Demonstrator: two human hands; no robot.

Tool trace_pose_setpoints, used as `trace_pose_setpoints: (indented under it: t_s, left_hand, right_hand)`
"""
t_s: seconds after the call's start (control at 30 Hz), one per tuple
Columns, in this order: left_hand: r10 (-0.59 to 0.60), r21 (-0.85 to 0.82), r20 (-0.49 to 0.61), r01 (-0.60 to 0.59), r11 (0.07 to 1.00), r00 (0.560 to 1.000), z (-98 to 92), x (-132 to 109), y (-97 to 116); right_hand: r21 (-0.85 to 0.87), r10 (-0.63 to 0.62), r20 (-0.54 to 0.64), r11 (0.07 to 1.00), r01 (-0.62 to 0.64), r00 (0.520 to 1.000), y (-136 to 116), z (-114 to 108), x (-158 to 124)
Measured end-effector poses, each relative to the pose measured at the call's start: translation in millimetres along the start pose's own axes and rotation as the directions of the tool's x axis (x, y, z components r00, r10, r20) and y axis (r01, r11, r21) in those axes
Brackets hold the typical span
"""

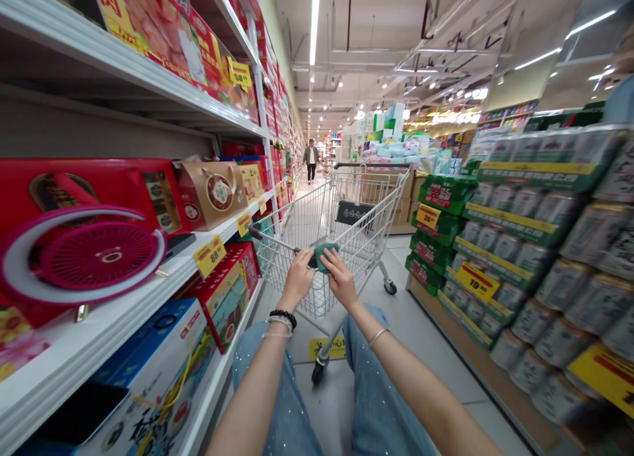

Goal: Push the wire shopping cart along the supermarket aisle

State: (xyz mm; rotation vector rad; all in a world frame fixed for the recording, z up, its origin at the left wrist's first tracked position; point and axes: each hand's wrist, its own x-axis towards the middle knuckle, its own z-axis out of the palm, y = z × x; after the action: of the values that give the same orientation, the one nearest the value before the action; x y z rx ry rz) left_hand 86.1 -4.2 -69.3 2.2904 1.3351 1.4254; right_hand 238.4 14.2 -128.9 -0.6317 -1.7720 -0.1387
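Both my hands rest on the handle of a wire shopping cart (347, 212) in a store aisle. My left hand (300, 274) is closed round the handle bar and wears bead bracelets at the wrist. My right hand (338, 276) grips the bar just beside it, next to a green plastic piece (324, 255) at the handle's middle. A thin bracelet sits on my right wrist. The cart basket looks empty apart from a dark sign on its front panel.
White shelves (148, 291) on the left hold red and blue gift boxes with yellow price tags. Stacked can multipacks (525, 245) line the right. A person (311, 160) walks far down the aisle. Stacked goods stand beyond the cart.
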Motion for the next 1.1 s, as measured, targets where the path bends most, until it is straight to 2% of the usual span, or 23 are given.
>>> trace_pose_setpoints:
  t_s: [0.2, 0.3, 0.4, 0.47, 0.57, 0.67, 0.73, 0.87, 0.97, 1.1]
  left_hand:
    - [0.007, -0.005, -0.003, -0.007, 1.0, 1.0, -5.7, -3, -4]
    - [0.008, -0.016, -0.007, -0.008, 1.0, 1.0, -8.7, -5, -7]
    - [0.028, -0.038, 0.004, -0.028, 0.999, 1.0, -10.6, -7, -8]
    - [0.044, -0.043, 0.014, -0.043, 0.998, 0.999, -11.6, -9, -8]
    - [0.028, -0.043, 0.021, -0.027, 0.999, 0.999, -13.3, -10, -8]
    - [-0.01, -0.045, 0.028, 0.011, 0.999, 1.0, -14.2, -11, -8]
    - [-0.014, -0.049, 0.036, 0.015, 0.999, 0.999, -13.0, -12, -8]
    - [0.001, -0.059, 0.05, 0.002, 0.998, 0.999, -6.3, -15, -4]
    - [0.008, -0.067, 0.061, -0.004, 0.998, 0.998, -0.7, -17, 2]
    - [0.047, -0.088, 0.063, -0.041, 0.995, 0.997, 4.9, -20, 10]
  right_hand:
    - [-0.015, -0.055, 0.144, 0.998, 0.058, 0.988, 8, -17, -30]
    - [-0.017, -0.054, 0.115, 0.998, 0.057, 0.992, 0, -22, -29]
    - [-0.008, -0.04, 0.044, 0.999, 0.04, 0.998, -13, -15, -17]
    - [0.019, -0.059, 0.061, 0.998, 0.058, 0.996, -17, -7, -14]
    - [0.062, -0.076, 0.112, 0.996, 0.069, 0.991, -12, 2, -27]
    - [0.091, -0.044, 0.151, 0.995, 0.03, 0.988, -5, -1, -46]
    - [0.097, 0.016, 0.095, 0.995, -0.025, 0.995, -4, -5, -47]
    - [0.095, 0.143, -0.088, 0.986, -0.135, 0.986, -15, -11, -21]
    - [0.101, 0.151, -0.071, 0.984, -0.144, 0.986, -19, -11, -11]
    - [0.086, 0.19, -0.043, 0.979, -0.185, 0.981, -11, -17, -30]
